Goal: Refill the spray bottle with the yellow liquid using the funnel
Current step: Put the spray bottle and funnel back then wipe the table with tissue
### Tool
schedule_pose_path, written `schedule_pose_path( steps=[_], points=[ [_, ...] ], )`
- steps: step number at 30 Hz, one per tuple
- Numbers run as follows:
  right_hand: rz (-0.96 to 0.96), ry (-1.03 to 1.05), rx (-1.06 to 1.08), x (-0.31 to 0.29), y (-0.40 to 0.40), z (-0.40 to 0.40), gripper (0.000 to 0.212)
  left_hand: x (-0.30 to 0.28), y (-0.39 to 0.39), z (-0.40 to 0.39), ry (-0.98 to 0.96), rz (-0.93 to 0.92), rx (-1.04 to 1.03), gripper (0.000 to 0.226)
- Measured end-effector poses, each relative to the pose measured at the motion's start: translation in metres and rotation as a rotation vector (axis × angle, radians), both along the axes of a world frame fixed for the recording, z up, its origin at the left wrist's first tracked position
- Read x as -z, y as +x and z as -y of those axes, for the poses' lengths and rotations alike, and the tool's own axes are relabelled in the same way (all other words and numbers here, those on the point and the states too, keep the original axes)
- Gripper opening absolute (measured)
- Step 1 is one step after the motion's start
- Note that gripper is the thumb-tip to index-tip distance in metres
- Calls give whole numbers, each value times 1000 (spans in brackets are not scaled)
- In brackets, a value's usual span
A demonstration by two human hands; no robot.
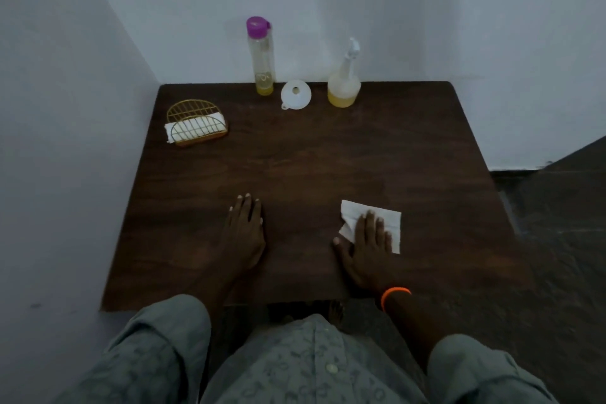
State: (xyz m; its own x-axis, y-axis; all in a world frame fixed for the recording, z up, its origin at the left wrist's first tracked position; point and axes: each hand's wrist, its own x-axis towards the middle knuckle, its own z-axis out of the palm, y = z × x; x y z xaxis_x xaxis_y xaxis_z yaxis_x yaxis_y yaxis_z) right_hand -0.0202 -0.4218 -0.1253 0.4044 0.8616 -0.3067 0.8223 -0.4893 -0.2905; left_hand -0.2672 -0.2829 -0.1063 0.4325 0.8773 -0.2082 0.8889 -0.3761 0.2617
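A white spray bottle (344, 82) stands at the table's far edge with yellow liquid in its lower part and its nozzle on. Left of it a white funnel (295, 93) lies on the table. Further left stands a tall clear bottle (261, 56) with a purple cap and a little yellow liquid at the bottom. My left hand (244, 229) lies flat on the wooden table (311, 157) near the front. My right hand (369, 249) presses flat on a white paper napkin (383, 216) with straight fingers.
A gold wire napkin holder (196, 123) with white napkins sits at the table's left. Walls close off the far and left sides of the table. Dark floor lies to the right.
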Motion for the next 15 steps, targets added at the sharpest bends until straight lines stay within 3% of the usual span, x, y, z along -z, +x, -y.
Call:
schedule_pose_path(
  steps=[7, 12, 15],
  points=[
    [-33, 35, -455, -1, -106, -20, 92, 3, -32, 10, -26, 3, -101, 63],
    [-49, 9, -877, 6, -162, -19, 87, -6, -49, 13, -52, -111, -89, 67],
    [21, -14, -952, 13, -164, -15, 86, -6, -50, 19, -29, -150, -61, 70]
  ],
)
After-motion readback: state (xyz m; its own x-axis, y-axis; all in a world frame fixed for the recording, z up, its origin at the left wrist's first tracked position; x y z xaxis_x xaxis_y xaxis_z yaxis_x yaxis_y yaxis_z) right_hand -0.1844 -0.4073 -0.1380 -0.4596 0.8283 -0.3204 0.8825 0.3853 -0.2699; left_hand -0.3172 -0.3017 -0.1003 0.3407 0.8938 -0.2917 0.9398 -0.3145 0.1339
